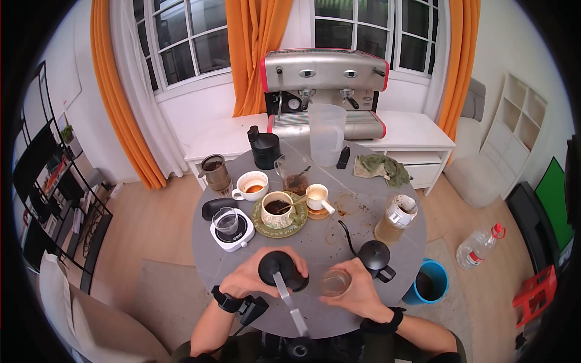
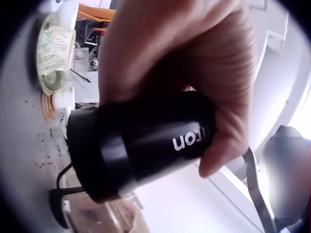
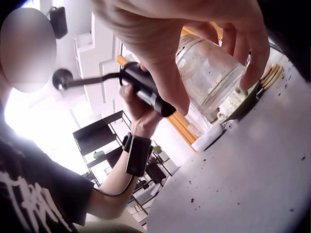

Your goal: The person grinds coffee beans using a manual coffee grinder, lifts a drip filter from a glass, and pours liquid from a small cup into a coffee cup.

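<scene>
The left hand [image 1: 247, 273] grips a black hand grinder [image 1: 277, 266] whose metal crank points toward the body; in the left wrist view the thumb and fingers wrap the grinder's black barrel [image 2: 160, 141]. To its right, the right hand [image 1: 363, 291] holds a small clear glass jar [image 1: 334, 282] between thumb and fingers. The right wrist view shows the jar [image 3: 209, 73] held just over the tabletop [image 3: 233, 165], with the grinder [image 3: 146, 90] apart from it. A black gooseneck kettle [image 1: 374, 256] stands beside the right hand.
A white scale [image 1: 232, 237] with a glass, a patterned cup [image 1: 277, 212] on a green plate, white cups, a glass server [image 1: 295, 175], a tall plastic pitcher [image 1: 327, 136] and a filter-topped carafe [image 1: 390, 228] stand on the table. A blue bin [image 1: 431, 266] is at the right.
</scene>
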Action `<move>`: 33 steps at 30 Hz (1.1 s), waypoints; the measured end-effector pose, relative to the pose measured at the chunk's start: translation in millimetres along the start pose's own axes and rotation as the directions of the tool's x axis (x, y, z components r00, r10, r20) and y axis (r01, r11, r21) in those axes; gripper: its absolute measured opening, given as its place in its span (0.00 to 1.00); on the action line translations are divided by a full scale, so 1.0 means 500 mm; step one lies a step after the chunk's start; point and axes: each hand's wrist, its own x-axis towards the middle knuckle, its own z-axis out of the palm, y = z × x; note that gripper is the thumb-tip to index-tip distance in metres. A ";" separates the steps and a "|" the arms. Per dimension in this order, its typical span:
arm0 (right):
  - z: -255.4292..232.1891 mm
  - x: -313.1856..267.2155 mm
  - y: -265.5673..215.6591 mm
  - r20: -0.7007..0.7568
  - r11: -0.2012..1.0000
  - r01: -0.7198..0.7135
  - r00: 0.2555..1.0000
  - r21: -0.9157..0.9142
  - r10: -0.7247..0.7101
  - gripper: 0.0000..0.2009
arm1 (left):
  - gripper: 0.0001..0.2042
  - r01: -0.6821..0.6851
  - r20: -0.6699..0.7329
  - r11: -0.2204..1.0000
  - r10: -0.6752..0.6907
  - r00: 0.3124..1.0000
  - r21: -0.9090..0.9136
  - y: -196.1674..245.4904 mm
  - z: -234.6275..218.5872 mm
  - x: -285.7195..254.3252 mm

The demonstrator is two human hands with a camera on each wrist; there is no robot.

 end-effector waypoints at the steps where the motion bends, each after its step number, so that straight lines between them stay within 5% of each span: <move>1: -0.009 -0.002 0.003 0.006 1.000 0.008 1.000 -0.010 -0.008 0.29 | 0.23 -0.004 -0.005 1.000 0.004 1.000 -0.002 -0.014 -0.009 0.002; 3: -0.017 -0.009 0.000 0.022 1.000 0.005 1.000 -0.019 -0.005 0.29 | 0.23 0.024 0.237 0.998 -0.038 0.971 0.065 -0.048 -0.027 0.004; 7: -0.018 -0.022 -0.001 0.047 1.000 0.007 0.999 -0.022 -0.006 0.29 | 0.21 0.154 0.374 0.988 -0.150 0.915 0.019 -0.083 -0.020 0.009; 18: -0.011 -0.036 -0.006 0.117 0.999 0.048 0.992 0.005 -0.048 0.30 | 0.26 0.230 0.539 0.970 -0.234 0.809 0.077 -0.147 -0.020 0.025; 26: -0.038 -0.042 -0.016 0.132 0.998 0.054 0.990 0.010 -0.055 0.30 | 0.26 0.226 0.546 0.966 -0.258 0.797 0.126 -0.153 -0.023 0.029; 33: -0.211 -0.023 -0.131 0.065 0.982 -0.120 0.992 0.145 0.112 0.30 | 0.28 0.234 0.545 0.968 -0.246 0.802 0.093 -0.149 -0.028 0.028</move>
